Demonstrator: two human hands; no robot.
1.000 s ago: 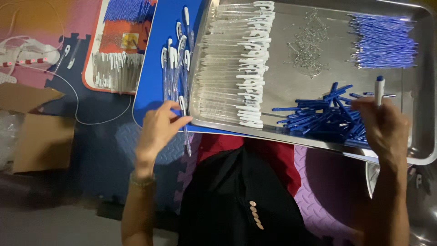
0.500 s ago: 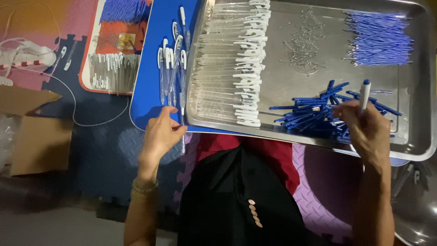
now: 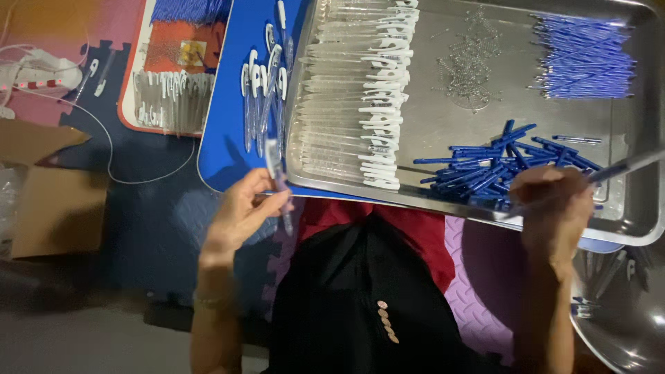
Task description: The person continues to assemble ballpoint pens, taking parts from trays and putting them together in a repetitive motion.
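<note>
A white power strip (image 3: pixel 38 73) is lying at nine o'clock, its cord (image 3: pixel 118 149) trailing across the dark mat. A cardboard box (image 3: pixel 48 208) is sitting below it, and a steel bowl (image 3: pixel 623 312) is resting at four o'clock.

Left hand (image 3: pixel 242 211) holds a pen (image 3: pixel 277 176); right hand (image 3: pixel 551 208) grips a refill (image 3: pixel 616 168).

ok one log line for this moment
left hand: holds clear pen | right hand: holds blue pen part | steel tray: clear barrels, springs, blue parts

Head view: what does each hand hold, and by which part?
Left hand pinches a clear pen near its middle. Right hand grips a blurred blue pen piece by its lower end.
</note>
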